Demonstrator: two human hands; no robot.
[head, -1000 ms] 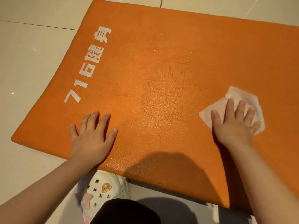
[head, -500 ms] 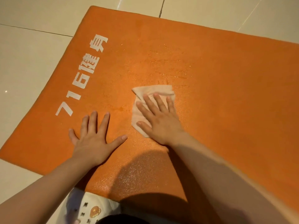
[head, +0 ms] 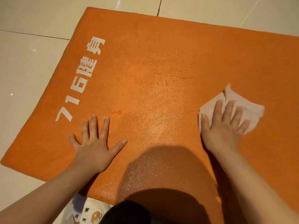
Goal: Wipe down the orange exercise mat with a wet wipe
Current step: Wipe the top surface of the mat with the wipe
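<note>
My right hand [head: 224, 126] presses flat-fingered on the wet wipe [head: 252, 109]; it's limp, bunches easily. Left hand [head: 93, 143], splayed, pins the soft orange mat [head: 161, 54].

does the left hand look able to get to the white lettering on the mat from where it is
Probably yes: the left hand lies flat on the mat just below the lettering, with nothing between them.

Orange mat [head: 178, 62] reads "716" (then, seemingly, "健身").
</note>
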